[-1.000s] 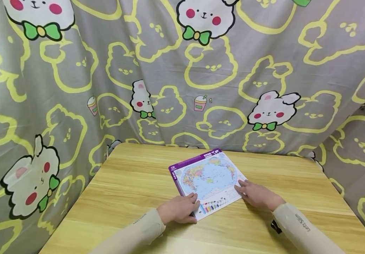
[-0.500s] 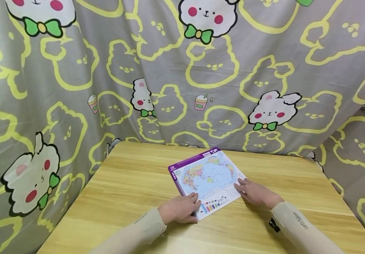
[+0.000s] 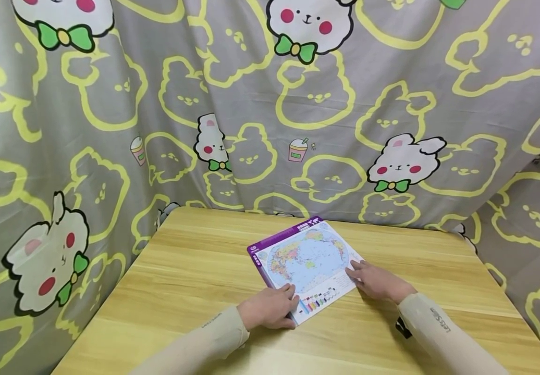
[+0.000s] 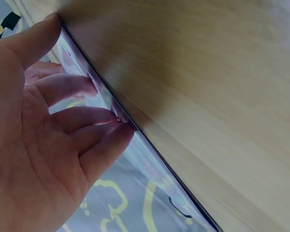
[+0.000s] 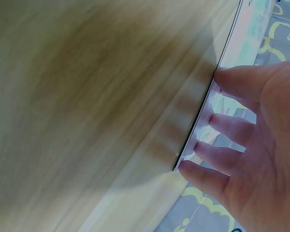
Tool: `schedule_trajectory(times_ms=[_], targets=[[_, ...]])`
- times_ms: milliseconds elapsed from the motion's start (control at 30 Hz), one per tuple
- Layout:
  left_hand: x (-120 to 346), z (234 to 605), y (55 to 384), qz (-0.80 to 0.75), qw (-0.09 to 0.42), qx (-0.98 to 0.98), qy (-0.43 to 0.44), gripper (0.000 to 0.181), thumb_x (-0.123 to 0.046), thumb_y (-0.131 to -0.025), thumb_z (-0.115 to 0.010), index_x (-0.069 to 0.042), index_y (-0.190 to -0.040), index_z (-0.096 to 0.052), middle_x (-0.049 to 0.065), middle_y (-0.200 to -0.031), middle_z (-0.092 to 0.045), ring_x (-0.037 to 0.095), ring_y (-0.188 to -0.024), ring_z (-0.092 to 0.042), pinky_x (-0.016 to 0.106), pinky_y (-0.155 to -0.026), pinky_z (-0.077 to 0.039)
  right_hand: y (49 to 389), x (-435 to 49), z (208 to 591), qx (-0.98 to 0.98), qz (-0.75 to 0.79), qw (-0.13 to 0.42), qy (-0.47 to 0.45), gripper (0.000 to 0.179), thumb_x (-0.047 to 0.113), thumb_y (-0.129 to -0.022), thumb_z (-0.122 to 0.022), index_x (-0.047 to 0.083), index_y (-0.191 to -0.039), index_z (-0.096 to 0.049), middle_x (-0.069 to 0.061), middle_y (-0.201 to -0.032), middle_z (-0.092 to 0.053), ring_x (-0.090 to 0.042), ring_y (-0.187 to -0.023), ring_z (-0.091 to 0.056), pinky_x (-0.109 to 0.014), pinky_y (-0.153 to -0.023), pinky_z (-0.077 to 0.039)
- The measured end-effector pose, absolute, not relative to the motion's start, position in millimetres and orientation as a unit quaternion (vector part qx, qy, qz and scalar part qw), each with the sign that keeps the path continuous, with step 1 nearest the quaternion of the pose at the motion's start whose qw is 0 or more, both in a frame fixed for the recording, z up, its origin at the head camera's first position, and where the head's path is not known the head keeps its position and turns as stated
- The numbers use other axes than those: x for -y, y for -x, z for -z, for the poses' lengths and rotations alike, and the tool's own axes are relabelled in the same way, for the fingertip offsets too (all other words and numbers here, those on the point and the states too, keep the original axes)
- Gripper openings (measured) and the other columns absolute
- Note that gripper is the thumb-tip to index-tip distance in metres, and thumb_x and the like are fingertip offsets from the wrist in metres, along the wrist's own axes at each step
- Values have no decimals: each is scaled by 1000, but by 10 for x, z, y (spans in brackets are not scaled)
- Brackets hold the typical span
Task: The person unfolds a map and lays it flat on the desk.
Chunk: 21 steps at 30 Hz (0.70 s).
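A thin world map board (image 3: 307,260) with a purple top border lies flat and askew on the wooden table. At its lower left corner, my left hand (image 3: 270,307) rests with the fingertips on the printed face and the thumb by the edge. My right hand (image 3: 377,281) touches the lower right corner in a similar way. In the left wrist view the fingers (image 4: 94,128) are spread and lightly bent along the board's dark edge. The right wrist view has the thumb (image 5: 239,81) at the edge and the other fingertips on the surface.
The light wood table (image 3: 181,271) reaches back to a grey curtain (image 3: 251,94) with rabbit prints, which also hangs at both sides. A small black item (image 3: 403,328) shows beneath the right sleeve (image 3: 439,325).
The map board has turned slightly counterclockwise on the table, its top right corner shifting left. Both hands have moved a little with it, the right leftward and the left rightward.
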<state>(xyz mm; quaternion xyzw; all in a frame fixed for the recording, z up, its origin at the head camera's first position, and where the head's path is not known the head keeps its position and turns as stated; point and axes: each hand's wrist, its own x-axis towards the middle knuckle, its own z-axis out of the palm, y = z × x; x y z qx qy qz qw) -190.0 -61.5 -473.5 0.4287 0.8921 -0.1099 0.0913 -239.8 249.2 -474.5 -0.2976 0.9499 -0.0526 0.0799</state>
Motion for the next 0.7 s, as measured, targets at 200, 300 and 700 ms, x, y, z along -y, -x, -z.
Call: schedule_trajectory(times_ms=[200,300,700], targets=[[599,4733,1890,118,79,-889,-436,65,-58,-91,-48,-15,-140,-46,11,-145,-41,21,-132,-39,32,-101,-41,2423,-2492,4744,-947,59,83,305,37,8,-95,-54,-2,-130,-55,-32,-136,-43,-53,-123,-38,-59,-101,-33],[581,4723,1880,122,75,-888,-437,65,-59,-90,-48,-15,-139,-47,11,-144,-42,21,-132,-39,32,-101,-42,2442,-2507,4758,-945,60,77,312,36,8,-95,-54,-3,-129,-55,-33,-135,-43,-54,-122,-38,-59,-101,-33],[503,4704,1843,127,77,-889,-433,65,-60,-90,-47,-15,-138,-49,10,-143,-43,20,-131,-40,32,-101,-41,2519,-2533,4793,-941,57,68,326,36,5,-93,-54,-5,-128,-56,-34,-134,-44,-54,-121,-40,-59,-101,-33]])
